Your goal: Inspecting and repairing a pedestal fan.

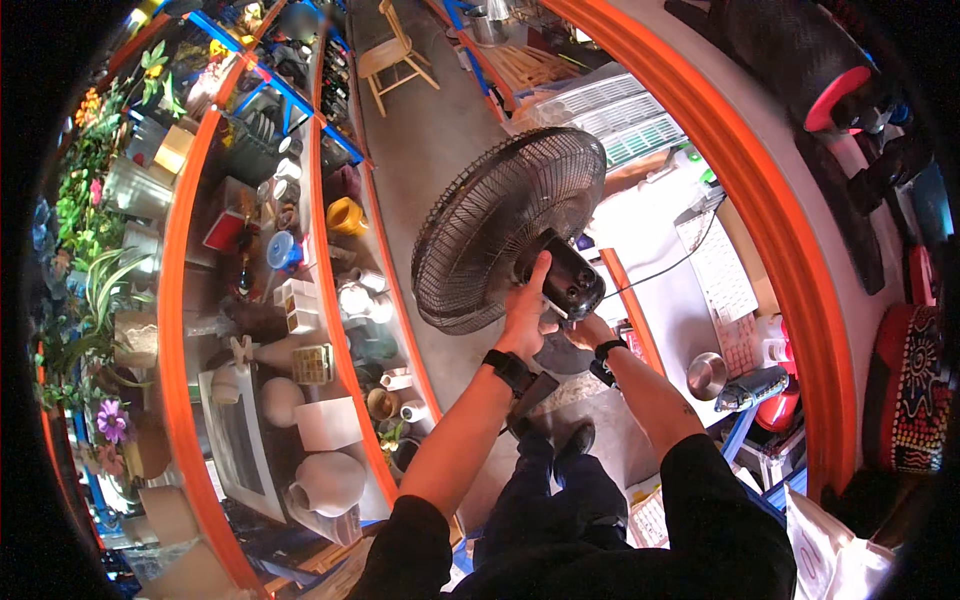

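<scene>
A black fan point(500, 225) with a round wire cage is in front of me, its cage tilted and turned away to the far left. My left hand point(525, 315) is closed around the dark motor housing point(565, 280), thumb lying along its side. Just below and right of the housing, my right hand point(592, 332) is closed at the fan's neck; its fingers are partly hidden by the housing. A round grey base point(563, 355) shows beneath my hands. A dark watch point(510, 371) is on my left wrist and a black band point(605, 362) on my right.
Orange-edged shelves point(325, 270) on the left hold vases point(330, 483), pots and artificial flowers point(113, 421). To the right, a shelf carries keyboards point(718, 268), a metal bowl point(706, 376) and a cable. A wooden chair point(397, 58) stands on the grey floor point(420, 140) at the far end.
</scene>
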Demonstrator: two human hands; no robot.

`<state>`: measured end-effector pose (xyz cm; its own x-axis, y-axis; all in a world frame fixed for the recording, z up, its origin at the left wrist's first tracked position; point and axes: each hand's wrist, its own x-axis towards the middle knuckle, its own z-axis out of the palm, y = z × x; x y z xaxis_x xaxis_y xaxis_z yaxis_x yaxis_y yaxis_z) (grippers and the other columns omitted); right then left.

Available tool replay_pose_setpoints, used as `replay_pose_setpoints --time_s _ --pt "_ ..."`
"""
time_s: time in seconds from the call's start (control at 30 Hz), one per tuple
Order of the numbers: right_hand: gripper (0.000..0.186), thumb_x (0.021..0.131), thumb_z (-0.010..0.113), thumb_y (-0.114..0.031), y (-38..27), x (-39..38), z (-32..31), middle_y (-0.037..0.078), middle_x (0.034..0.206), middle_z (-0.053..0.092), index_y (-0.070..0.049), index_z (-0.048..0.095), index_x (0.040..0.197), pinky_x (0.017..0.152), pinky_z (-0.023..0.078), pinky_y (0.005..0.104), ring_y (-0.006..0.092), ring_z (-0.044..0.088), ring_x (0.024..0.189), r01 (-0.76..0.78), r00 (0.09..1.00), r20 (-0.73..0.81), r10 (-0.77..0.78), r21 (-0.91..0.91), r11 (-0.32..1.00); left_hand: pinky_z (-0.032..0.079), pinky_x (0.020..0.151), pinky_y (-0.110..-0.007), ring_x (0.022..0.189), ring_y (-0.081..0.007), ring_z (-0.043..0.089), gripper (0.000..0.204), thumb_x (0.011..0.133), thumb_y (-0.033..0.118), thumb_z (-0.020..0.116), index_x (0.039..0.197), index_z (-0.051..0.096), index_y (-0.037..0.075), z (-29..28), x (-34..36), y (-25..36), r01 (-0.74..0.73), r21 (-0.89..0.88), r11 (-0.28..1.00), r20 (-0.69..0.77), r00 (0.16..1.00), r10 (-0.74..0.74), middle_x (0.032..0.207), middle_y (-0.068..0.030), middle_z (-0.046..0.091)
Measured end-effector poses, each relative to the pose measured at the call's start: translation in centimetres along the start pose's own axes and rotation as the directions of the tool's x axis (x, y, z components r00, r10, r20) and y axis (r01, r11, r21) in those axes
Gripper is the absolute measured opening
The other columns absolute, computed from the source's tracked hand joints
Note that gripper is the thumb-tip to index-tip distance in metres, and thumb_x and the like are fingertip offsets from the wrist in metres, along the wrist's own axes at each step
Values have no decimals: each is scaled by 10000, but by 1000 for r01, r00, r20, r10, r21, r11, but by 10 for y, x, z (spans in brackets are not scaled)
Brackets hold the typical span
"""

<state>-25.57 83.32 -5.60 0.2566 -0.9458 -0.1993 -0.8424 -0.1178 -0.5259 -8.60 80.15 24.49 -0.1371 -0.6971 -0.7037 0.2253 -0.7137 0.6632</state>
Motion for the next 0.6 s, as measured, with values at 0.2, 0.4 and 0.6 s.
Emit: replay_pose_setpoints --time_s 0.2,0.4,0.6 --pt "296 810 641 -309 -78 -4 -21 193 868 713 -49 697 941 772 540 486 403 680 856 -113 993 59 103 209 971 432 879 -610 1239 -342 446 1045 659 766 736 1364 449 50 -31 -15 3 -21 17 1000 -195 980 24 1404 -112 442" --pt "329 815 600 -312 -70 -34 -20 224 879 711 -11 725 862 801 542 494 423 680 867 -241 959 169 227 67 968 440 913 -616 1257 -360 449 1048 704 731 729 1438 345 89 -41 -45 -18 -44 99 994 -85 995 52 1433 -109 417" --pt "259 881 592 -231 -20 -61 -1 135 710 701 10 685 907 580 550 411 247 699 632 -195 856 -408 318 315 929 399 1011 -607 1343 -374 395 1052 742 727 696 1468 287 84 -50 -59 -37 25 75 997 -18 1000 -24 1499 -121 344"
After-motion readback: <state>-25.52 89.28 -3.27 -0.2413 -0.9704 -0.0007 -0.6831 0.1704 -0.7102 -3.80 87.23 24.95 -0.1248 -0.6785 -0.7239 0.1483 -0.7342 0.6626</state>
